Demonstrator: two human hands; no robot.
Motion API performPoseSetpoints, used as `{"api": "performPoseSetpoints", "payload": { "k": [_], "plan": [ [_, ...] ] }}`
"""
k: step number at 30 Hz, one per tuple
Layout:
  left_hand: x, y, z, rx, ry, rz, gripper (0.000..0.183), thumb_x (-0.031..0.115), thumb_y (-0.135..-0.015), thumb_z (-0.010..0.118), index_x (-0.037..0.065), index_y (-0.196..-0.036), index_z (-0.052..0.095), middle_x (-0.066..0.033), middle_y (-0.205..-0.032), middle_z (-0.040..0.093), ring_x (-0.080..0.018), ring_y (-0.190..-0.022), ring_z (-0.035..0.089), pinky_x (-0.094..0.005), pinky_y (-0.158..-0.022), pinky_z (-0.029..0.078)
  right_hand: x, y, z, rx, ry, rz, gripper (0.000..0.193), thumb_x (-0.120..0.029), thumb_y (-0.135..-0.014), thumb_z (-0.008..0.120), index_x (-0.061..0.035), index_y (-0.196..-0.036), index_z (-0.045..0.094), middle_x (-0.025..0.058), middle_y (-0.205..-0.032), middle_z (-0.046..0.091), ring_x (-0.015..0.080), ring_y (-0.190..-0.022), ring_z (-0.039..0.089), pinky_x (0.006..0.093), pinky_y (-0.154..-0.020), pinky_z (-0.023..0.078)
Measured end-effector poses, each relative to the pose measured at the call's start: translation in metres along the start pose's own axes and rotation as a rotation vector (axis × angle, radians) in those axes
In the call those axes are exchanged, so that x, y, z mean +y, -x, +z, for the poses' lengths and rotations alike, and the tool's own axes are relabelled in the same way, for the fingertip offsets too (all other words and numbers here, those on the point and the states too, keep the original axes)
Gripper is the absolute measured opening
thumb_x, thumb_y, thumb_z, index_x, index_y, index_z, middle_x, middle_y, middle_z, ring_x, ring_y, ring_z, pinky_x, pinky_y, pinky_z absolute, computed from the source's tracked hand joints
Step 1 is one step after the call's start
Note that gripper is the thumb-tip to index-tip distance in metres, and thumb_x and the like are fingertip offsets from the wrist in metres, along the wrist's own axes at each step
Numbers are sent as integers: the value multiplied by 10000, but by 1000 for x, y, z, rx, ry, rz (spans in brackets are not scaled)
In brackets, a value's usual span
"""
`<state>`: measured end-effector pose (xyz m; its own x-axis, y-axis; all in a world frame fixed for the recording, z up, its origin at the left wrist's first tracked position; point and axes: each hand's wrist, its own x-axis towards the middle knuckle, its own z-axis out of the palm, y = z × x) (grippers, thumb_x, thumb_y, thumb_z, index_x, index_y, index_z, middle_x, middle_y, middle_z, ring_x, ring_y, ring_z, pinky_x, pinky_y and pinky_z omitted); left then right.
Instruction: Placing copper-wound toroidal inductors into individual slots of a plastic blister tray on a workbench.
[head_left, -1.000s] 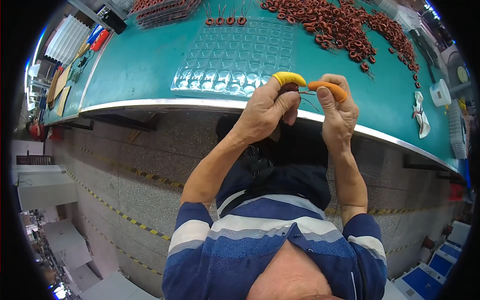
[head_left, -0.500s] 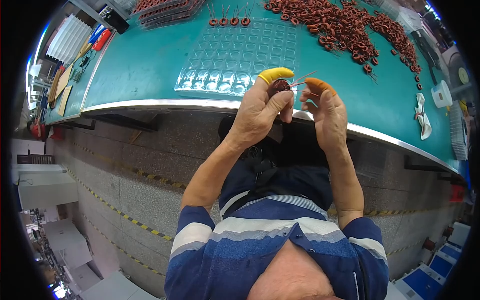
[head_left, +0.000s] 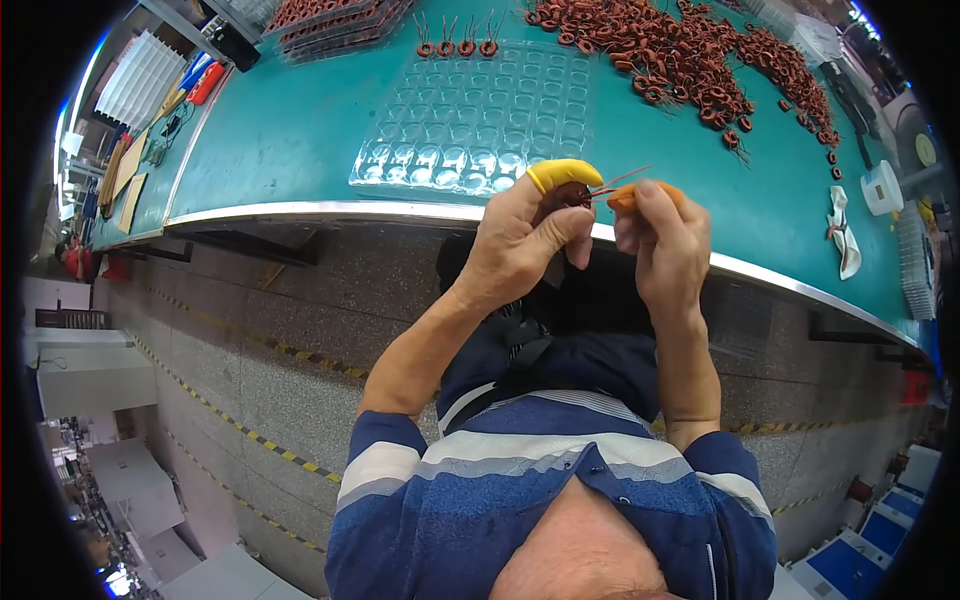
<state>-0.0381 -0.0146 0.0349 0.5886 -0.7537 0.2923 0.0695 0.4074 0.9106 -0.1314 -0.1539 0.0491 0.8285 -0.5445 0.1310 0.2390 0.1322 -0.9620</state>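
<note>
My left hand (head_left: 505, 240) grips a reddish-brown toroidal coil (head_left: 570, 196) between thumb and index finger, the latter covered by a yellow finger cot (head_left: 565, 175). Thin copper-coloured wire leads (head_left: 628, 176) stick out of the coil to the right. Close beside it, my right hand (head_left: 672, 245) is closed in a pinch at one lead, its index finger in an orange cot (head_left: 625, 198); another lead rises free above. Part of the coil is hidden by my left fingers. Beyond my hands lies a clear plastic tray (head_left: 455, 130) with round pockets, several coils (head_left: 467, 48) standing along its far edge.
A large heap of coils (head_left: 690, 70) covers the back right of the green table (head_left: 270, 140). Stacked filled trays (head_left: 340, 25) stand at the back left. To the right are a white tub (head_left: 882, 188) and a white cloth (head_left: 843, 235). A metal edge (head_left: 330, 208) borders the table.
Both hands have come slightly nearer to me. My right thumb and index finger, apart before, are now closed at a lead of the coil. The left hand has kept its hold.
</note>
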Motion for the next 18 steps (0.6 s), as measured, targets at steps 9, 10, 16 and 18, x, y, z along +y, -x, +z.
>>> {"api": "performPoseSetpoints", "payload": {
  "k": [9, 10, 16, 18],
  "plan": [
    [-12, 6, -9, 19, 52, -25, 318, 148, -969, 548, -40, -1209, 459, -56, -785, 542, -139, -622, 588, -242, -585, 493, 19, -13, 2, 97, 148, -78, 307, -285, -914, 649, 20, -949, 667, 56, -722, 644, 90, -596, 586, 194, -551, 437],
    [-11, 4, -9, -4, 79, -63, 325, 185, -977, 538, -46, -1192, 463, -52, -751, 537, -133, -603, 584, -236, -567, 488, 19, -14, -1, 40, 34, -36, 316, -278, -909, 658, 22, -1006, 653, 73, -772, 664, 107, -629, 611, 201, -569, 451],
    [-19, -1, -19, -19, -143, -202, 426, 373, -998, 475, -40, -1097, 517, -13, -627, 525, -84, -506, 538, -209, -468, 442, 38, -14, -21, -91, -31, 96, 259, -242, -919, 640, 12, -960, 662, 60, -708, 646, 101, -559, 597, 191, -510, 434],
    [-23, -2, -22, -15, -302, -129, 444, 397, -998, 465, -34, -1086, 530, -13, -629, 538, -79, -502, 524, -206, -468, 430, 39, -15, -23, -81, -46, 158, 248, -238, -918, 641, 7, -944, 663, 49, -683, 636, 95, -533, 588, 186, -490, 424]
  ]
}}
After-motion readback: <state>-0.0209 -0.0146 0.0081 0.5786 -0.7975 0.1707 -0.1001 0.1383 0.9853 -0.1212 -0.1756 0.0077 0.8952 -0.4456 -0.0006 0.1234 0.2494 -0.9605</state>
